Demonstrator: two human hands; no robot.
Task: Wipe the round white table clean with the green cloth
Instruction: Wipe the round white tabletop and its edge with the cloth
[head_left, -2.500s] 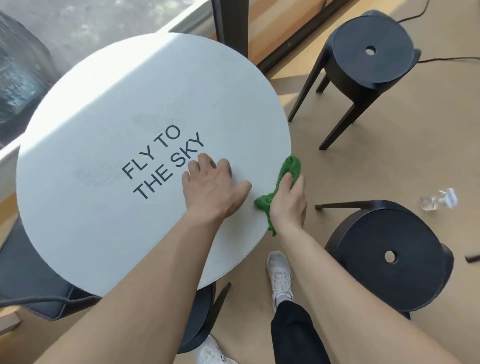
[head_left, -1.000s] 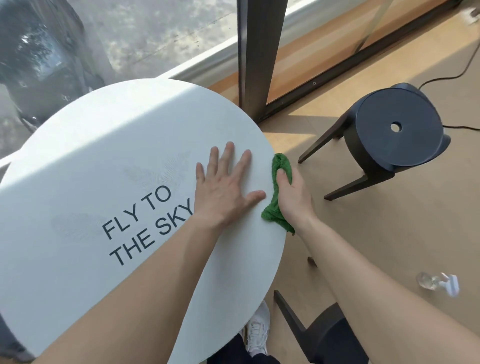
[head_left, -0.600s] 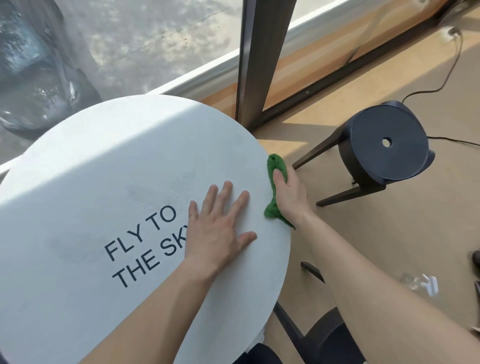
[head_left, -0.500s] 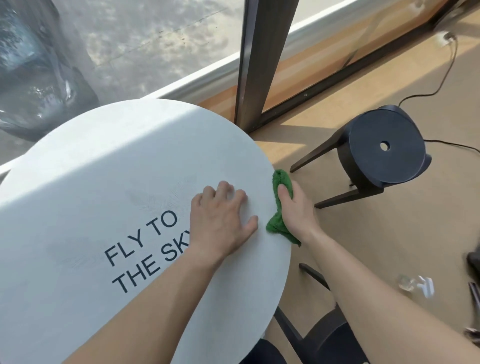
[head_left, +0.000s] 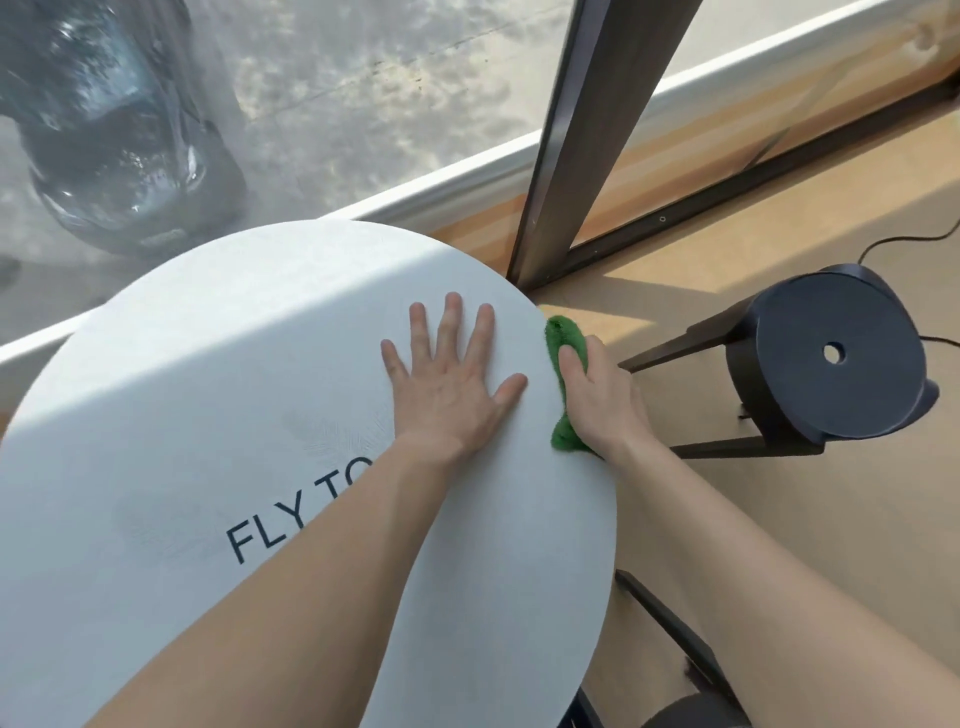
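- On the round white tabletop (head_left: 218, 395), printed with dark letters reading "FLY TO" (head_left: 298, 512), the person's left hand (head_left: 449, 387) lay flat, palm down, with all its fingers spread and the thumb angled out toward the right edge.
- Its bare left forearm (head_left: 322, 566) crossed the table from the lower left and hid part of the lettering.
- At the table's right rim, the right hand (head_left: 597, 397) was closed around the bunched green cloth (head_left: 563, 335), thumb on top and fingers curled under, pressing it against the edge.
- One end of the green cloth stuck out above the hand, past the fingertips, and the other end showed below the heel of the hand, touching the rim.
- Both hands sat near each other, the left thumb tip just beside the cloth but apart from it.
- Sunlight fell across the far part of the tabletop, while the near part lay in shade.
- Right of the table, a round black stool with a hole in its seat (head_left: 831, 358) stood on the tan floor (head_left: 779, 514), well apart from the hands.
- Beyond the table, a dark upright window post (head_left: 597, 130) rose from the floor, with glass to its left and a black cable (head_left: 909, 241) trailing on the floor at the far right.
- Part of a second dark stool (head_left: 670, 623) showed at the bottom, under the right forearm.
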